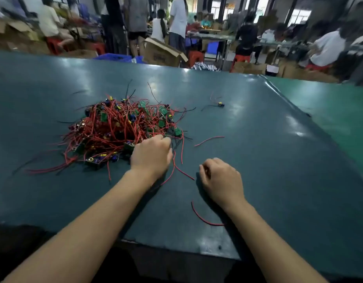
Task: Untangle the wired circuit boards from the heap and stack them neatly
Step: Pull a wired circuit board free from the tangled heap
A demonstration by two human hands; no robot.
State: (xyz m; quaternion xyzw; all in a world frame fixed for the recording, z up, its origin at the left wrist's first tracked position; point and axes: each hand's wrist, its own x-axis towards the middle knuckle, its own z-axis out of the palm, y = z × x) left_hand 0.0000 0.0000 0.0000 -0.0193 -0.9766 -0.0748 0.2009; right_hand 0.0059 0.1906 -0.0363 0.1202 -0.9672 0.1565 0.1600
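A tangled heap (123,129) of small green circuit boards with red and black wires lies on the dark green table (258,160), left of centre. My left hand (151,155) is at the heap's near right edge with its fingers curled into the wires; what they grip is hidden under the hand. My right hand (221,178) rests on the table to the right of it, fingers loosely curled, with a red wire (184,173) running toward it. I cannot tell if it holds that wire. One separate wired board (220,104) lies farther back right.
Loose red wires lie at the right of the heap (209,139) and near my right forearm (203,218). A lighter green mat (329,111) overlaps the table at the far right. Beyond the far edge are cardboard boxes (162,54), blue crates, red stools and several people.
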